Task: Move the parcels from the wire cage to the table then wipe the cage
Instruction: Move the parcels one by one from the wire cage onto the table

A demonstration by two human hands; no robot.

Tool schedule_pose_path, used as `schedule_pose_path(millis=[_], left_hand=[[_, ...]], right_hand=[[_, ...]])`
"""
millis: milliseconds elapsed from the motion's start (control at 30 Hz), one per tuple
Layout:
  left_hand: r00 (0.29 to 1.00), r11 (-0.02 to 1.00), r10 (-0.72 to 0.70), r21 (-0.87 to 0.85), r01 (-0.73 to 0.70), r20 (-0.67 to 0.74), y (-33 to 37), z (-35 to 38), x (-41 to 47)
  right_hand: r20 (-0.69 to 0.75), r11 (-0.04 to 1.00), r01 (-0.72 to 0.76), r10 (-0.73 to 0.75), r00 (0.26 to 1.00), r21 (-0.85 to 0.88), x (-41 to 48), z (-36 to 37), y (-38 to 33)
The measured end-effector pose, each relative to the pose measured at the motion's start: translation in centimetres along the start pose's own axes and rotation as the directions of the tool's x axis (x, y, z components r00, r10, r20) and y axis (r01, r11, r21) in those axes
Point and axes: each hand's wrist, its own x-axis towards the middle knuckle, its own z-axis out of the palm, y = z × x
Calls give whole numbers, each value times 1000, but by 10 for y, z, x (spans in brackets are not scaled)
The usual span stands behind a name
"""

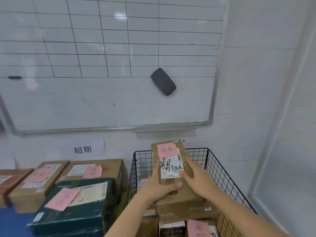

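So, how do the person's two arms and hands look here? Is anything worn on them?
Both forearms are bare as far as the picture shows: no sleeve, glove, watch or bracelet is visible. The left hand and the right hand carry no visible rings or markings. The fingernails look short and plain. Anything above the forearms is out of view.

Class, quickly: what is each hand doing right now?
Left hand: closed on the cardboard parcel, gripping its left side.
Right hand: closed on the same parcel, gripping its right side.
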Motion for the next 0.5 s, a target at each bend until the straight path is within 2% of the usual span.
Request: schedule_pose_path(millis=[233, 500], left_hand=[[996, 999, 31, -31, -34, -79, 3, 1, -12], [993, 996, 4, 93, 7, -120, 3, 6, -18]], right_hand=[[21, 998, 65, -66, 998, 12, -15, -17, 6], [83, 990, 118, -112, 990, -72, -36, -25, 8]])
